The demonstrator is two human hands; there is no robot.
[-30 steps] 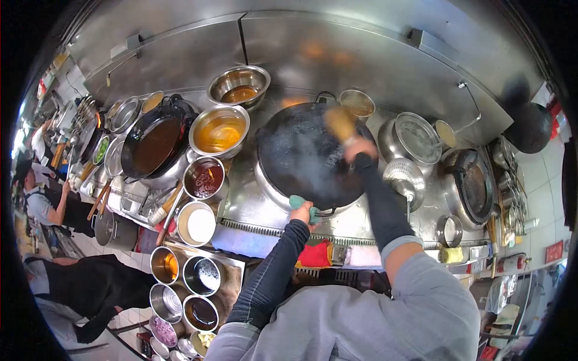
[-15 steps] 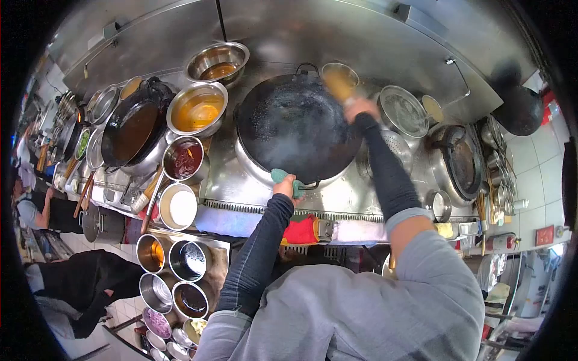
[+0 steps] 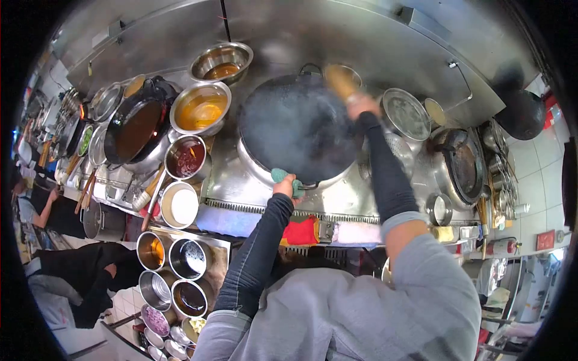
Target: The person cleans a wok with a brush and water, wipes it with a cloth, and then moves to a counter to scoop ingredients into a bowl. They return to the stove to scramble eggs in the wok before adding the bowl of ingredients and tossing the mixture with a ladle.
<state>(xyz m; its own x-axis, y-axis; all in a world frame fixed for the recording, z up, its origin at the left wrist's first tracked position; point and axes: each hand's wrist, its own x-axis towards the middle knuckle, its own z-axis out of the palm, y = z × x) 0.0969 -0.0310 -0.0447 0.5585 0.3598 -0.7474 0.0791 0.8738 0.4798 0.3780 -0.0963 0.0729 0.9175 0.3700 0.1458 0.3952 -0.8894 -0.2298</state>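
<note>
A large black wok (image 3: 265, 135) sits on the stove in front of me, steam rising from it and blurring its inside. My left hand (image 3: 284, 187) is closed on the near handle of the wok through a folded green cloth (image 3: 281, 176). At the wok's far right rim, my right hand (image 3: 363, 106) is wrapped round a tan bamboo wok brush (image 3: 341, 83), which is smeared by motion. Behind the brush stands a round metal container (image 3: 356, 75), partly hidden. A perforated strainer (image 3: 398, 150) lies right of the wok, partly behind my right forearm.
Left of the wok stand steel bowls of amber liquid (image 3: 202, 111) and a pot of red sauce (image 3: 185, 157). A second dark wok (image 3: 137, 129) is farther left, another (image 3: 465, 168) at right. Several seasoning pots (image 3: 188, 260) stand lower left. Co-workers (image 3: 90, 277) are at far left.
Steam over the wok has thickened and spread. The brush and my right hand have shifted very slightly; my left hand keeps its hold on the handle.
</note>
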